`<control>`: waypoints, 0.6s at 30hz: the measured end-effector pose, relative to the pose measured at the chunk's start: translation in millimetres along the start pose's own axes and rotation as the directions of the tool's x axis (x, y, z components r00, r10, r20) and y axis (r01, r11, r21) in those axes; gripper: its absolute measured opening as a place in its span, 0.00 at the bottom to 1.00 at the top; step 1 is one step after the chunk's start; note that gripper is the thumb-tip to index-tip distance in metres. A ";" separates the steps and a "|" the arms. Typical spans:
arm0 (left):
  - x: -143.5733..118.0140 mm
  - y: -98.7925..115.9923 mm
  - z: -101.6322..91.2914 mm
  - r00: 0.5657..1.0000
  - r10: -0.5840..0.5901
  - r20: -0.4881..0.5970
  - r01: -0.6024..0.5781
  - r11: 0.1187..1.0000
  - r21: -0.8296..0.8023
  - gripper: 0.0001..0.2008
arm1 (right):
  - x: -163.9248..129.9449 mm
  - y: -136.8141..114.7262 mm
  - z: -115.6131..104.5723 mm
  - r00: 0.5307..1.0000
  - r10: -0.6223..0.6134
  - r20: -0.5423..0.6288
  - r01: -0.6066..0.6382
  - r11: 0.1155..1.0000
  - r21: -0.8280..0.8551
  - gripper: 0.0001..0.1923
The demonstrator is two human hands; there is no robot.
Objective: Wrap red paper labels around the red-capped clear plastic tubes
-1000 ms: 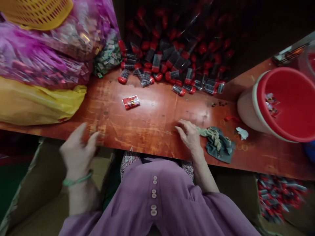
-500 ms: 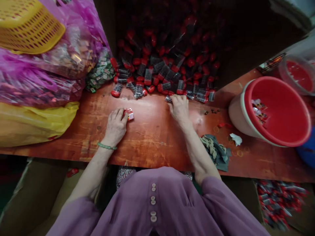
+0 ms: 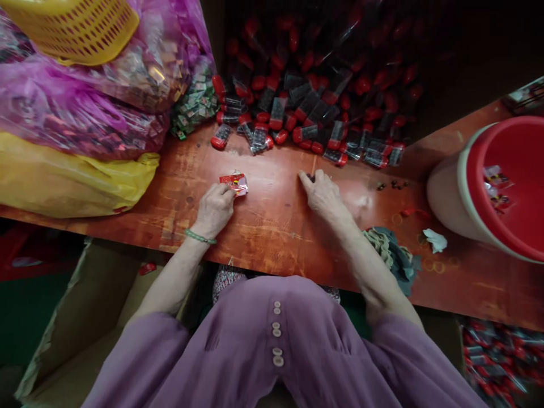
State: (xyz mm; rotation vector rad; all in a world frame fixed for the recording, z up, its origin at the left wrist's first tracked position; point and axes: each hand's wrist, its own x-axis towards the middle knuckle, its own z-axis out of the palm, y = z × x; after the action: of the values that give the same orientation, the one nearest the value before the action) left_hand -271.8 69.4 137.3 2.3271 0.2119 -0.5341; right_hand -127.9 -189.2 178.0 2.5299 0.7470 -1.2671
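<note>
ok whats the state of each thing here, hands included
left hand: fingers on the red packet, which lies flat on the table
right hand: fingertips on a small dark item, too hidden to identify
red bucket: tipped, a few packets inside
cloth: crumpled at the table edge
yellow basket: resting on the pink bags

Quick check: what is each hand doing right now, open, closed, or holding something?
Left hand: fingers closed on a small red-and-white flat packet lying on the wooden table.
Right hand: fingertips on a small dark item; grip cannot be told.
</note>
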 end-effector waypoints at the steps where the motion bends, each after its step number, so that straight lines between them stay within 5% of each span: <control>1: 0.8 -0.5 0.8 1.000 -0.016 -0.025 0.016 1.000 -0.004 0.17 | -5.1 -2.4 0.0 1.000 -0.021 0.010 0.021 0.999 -0.028 0.28; 5: 4.9 -7.0 3.1 0.990 -0.090 -0.106 0.079 0.992 -0.097 0.11 | -12.1 -0.7 -0.3 0.992 -0.122 -0.013 0.121 0.990 -0.073 0.22; 9: 3.8 -18.0 2.6 0.995 0.002 -0.101 -0.015 0.992 -0.124 0.11 | 0.9 -7.9 -5.4 0.993 -0.107 -0.052 0.117 0.963 0.243 0.20; 13: -1.9 -24.4 -0.1 0.982 0.152 -0.116 -0.168 0.974 -0.154 0.16 | 31.4 -58.0 -15.5 0.970 -0.225 -0.088 0.241 0.886 0.397 0.07; 18: -3.9 -23.7 -1.4 0.983 0.160 -0.090 -0.170 0.977 -0.130 0.16 | 81.4 -132.7 -21.0 0.893 -0.400 -0.206 0.449 0.784 0.429 0.08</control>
State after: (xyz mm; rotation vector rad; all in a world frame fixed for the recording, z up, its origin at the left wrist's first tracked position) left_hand -282.0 87.4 125.2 2.2093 0.0878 -0.3350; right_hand -142.9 -40.3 130.6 2.9334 1.2268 -1.6332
